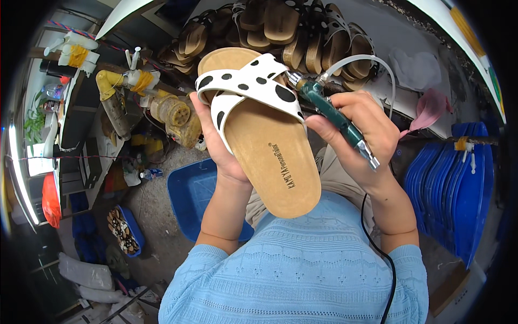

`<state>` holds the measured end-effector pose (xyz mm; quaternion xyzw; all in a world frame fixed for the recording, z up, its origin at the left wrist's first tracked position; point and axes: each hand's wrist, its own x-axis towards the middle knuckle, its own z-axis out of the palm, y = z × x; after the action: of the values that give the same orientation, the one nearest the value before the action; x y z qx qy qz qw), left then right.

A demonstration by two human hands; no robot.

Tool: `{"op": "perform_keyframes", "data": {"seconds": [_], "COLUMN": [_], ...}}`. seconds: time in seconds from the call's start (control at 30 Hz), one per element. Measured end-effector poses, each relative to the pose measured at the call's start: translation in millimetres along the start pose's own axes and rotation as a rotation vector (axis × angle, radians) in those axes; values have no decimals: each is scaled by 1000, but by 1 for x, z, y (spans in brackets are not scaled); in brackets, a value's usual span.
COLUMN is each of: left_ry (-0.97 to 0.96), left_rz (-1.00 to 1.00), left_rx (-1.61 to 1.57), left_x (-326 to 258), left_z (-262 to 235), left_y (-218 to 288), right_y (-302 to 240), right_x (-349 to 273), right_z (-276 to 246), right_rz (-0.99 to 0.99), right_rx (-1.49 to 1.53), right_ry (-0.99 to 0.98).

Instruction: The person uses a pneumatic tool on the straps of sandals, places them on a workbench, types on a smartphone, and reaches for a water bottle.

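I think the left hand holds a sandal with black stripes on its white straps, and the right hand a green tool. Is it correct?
Not quite: in the head view, the white straps carry black spots, not stripes. The left hand holds the sandal, the right hand the green tool.

Your sandal (264,137) has a matt, suede-like footbed (275,162) and smooth-looking straps (242,77). Right of the sandal, your hand tool (339,120) shows glossy green casing and shiny metal ends; below the sandal, your top (302,264) is textured knit cloth; left of the sandal, the basin (186,186) is smooth plastic.
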<state>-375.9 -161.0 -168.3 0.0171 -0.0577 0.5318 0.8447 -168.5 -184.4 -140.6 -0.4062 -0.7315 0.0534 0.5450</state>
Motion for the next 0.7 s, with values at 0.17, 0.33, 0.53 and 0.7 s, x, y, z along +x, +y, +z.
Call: {"op": "perform_keyframes", "data": {"seconds": [0.17, 0.33, 0.53, 0.7], "left_ry": [60, 54, 19, 1], "left_rz": [-12, 63, -9, -8], "left_rx": [109, 381, 269, 215], "left_x": [5, 4, 14, 12], "left_z": [-4, -3, 2, 0], "left_y": [7, 2, -8, -9], "right_y": [-5, -6, -10, -15], "right_x": [1, 2, 2, 0], "right_z": [5, 1, -2, -7], "right_rz": [103, -42, -48, -29], "right_rx": [5, -82, -138, -172], "right_ry": [-23, -75, -116, -174]}}
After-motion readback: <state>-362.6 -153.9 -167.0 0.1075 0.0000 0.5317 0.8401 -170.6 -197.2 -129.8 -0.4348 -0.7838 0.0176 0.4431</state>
